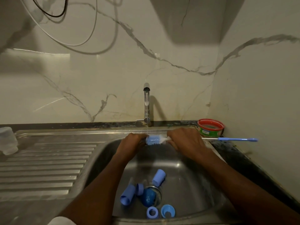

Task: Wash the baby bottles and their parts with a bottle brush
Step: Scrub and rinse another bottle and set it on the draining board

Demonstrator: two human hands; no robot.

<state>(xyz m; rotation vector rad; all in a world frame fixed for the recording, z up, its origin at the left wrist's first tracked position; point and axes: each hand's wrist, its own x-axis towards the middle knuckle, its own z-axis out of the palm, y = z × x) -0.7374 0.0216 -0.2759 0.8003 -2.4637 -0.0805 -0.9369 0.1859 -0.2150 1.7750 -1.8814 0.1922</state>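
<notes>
Under the chrome tap's [146, 101] thin stream, both hands are gripping the blue-and-white bristled bottle brush [155, 139], the left hand [132, 142] clenched around its tip and the right hand [186, 141] grasping its wire stem, seemingly to rinse the bristles over the steel sink [186, 184].

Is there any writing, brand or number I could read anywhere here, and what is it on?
No text here can be read.
Red-rimmed green tub right of the tap: it has a printed label with a pale patch and coloured marks, too small and blurred to read.
Brush, blue bottle parts in the sink, tap: no writing visible.
</notes>
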